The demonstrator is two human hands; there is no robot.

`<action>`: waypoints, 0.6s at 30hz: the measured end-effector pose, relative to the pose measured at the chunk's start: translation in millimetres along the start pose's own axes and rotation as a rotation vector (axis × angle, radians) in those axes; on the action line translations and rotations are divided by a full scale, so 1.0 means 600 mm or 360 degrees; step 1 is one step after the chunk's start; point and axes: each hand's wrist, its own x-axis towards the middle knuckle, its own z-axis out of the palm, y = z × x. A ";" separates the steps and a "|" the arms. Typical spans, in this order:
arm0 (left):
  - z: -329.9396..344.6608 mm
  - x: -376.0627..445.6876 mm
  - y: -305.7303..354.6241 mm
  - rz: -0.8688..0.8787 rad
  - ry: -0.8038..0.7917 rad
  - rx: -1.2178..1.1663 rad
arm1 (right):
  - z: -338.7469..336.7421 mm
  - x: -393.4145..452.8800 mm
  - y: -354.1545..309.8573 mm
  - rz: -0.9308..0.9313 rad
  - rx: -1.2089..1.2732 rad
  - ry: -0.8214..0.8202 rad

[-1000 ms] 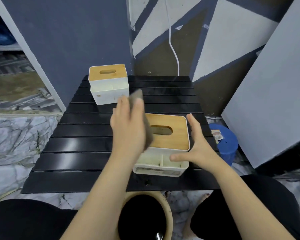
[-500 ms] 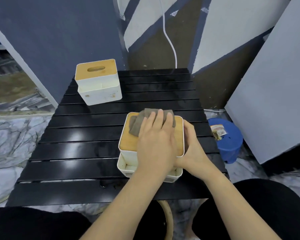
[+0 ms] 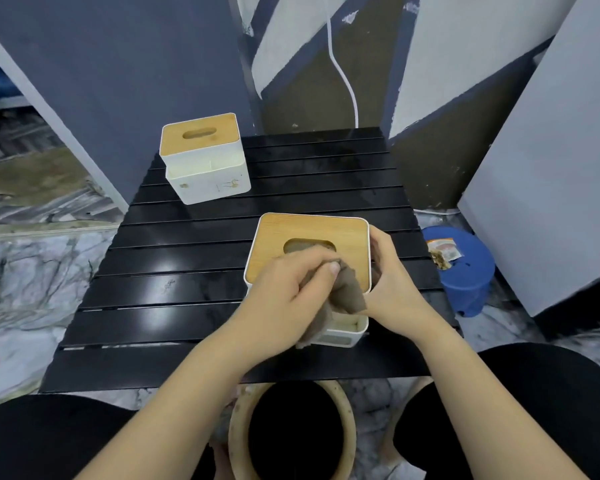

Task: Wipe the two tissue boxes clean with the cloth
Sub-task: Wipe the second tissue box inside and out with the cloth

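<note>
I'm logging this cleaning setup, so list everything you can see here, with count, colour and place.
tissue boxes: 2, white with wooden lids, one near, one at the table's far left
cloth: 1, brown, over the near box's front edge
slatted table: 1, black, centre
stool: 1, blue, right of table
cable: 1, white, on far wall
round basin: 1, tan rim, below table
left hand: grips cloth
right hand: holds near box's right side
</note>
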 end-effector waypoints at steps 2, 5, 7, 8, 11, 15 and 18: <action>-0.027 0.000 0.017 -0.0108 0.0154 -0.0166 | 0.000 0.000 0.000 0.0007 0.0020 -0.0006; -0.081 0.022 0.018 -0.0349 0.0447 -0.0497 | 0.001 0.001 -0.003 0.0010 0.0033 -0.0018; -0.103 0.044 0.003 -0.0442 0.0596 -0.0527 | 0.001 0.001 -0.003 0.0026 0.0039 -0.0030; -0.106 0.054 -0.011 -0.0418 0.0711 -0.0400 | 0.001 0.001 -0.003 0.0030 0.0038 -0.0037; -0.088 0.065 -0.053 -0.0205 0.0842 0.0195 | 0.001 0.000 -0.006 0.0030 0.0036 -0.0049; -0.038 0.057 -0.091 -0.0191 0.0460 0.0730 | 0.002 0.000 0.000 0.0013 0.0050 -0.0001; -0.040 0.074 -0.086 -0.0241 0.0425 0.0803 | 0.005 0.002 0.005 -0.0003 0.0063 0.0056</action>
